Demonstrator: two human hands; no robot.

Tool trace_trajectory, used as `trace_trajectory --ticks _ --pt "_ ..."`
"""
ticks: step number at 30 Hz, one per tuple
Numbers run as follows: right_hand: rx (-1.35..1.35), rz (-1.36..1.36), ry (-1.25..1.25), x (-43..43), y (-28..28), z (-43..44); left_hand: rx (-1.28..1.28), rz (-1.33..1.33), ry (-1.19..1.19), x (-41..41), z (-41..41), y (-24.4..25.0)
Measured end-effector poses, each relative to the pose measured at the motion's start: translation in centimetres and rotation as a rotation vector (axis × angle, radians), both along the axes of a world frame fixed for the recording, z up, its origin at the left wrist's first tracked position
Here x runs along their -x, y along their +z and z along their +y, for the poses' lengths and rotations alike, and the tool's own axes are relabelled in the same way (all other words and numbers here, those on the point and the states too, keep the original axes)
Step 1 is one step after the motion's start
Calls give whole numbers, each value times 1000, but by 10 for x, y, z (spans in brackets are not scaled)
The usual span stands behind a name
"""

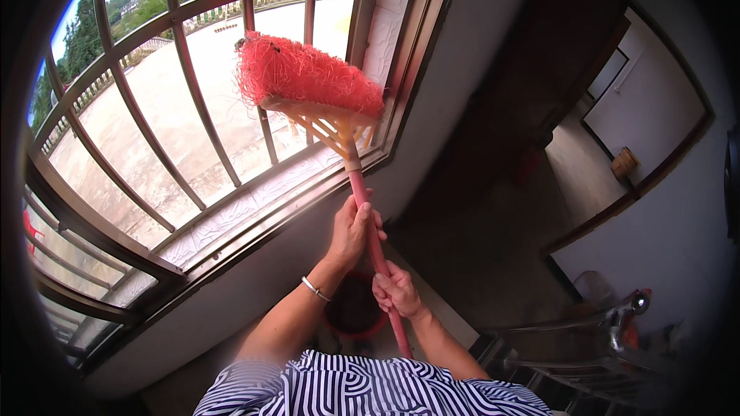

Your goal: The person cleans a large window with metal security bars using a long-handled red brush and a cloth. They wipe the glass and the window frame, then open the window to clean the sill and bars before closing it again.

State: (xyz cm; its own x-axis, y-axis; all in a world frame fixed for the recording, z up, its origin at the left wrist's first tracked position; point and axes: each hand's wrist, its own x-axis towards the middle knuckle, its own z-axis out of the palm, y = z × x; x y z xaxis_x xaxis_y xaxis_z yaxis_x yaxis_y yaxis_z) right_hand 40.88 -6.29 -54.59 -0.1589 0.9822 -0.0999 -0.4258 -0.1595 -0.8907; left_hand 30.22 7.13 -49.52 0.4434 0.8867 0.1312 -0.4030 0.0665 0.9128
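Both my hands grip the pink pole (377,254) of a broom. My left hand (349,232) wraps the pole higher up, and my right hand (399,290) holds it lower, nearer my body. The broom head (309,72) has shaggy red bristles, pointing up, on a yellow plastic brace (338,133). In the picture it overlaps the window bars (260,127) and the right side of the window frame (399,86); whether it touches them I cannot tell. Dark bits cling to the bristles at the left end.
Pale patterned tiles line the window sill (225,222). On the floor beneath my arms stands a dark bucket with a red rim (361,332). Metal stair railings (621,329) are at lower right. A doorway to the right shows a brown basket-like container (625,162).
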Motion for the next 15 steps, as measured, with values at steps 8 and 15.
trace_trajectory --ticks 8,15 --pt "149 285 88 -5 -5 0 112 191 82 -18 15 -38" --pt "48 -390 -20 -22 6 -59 96 -11 156 -19 -5 -24"
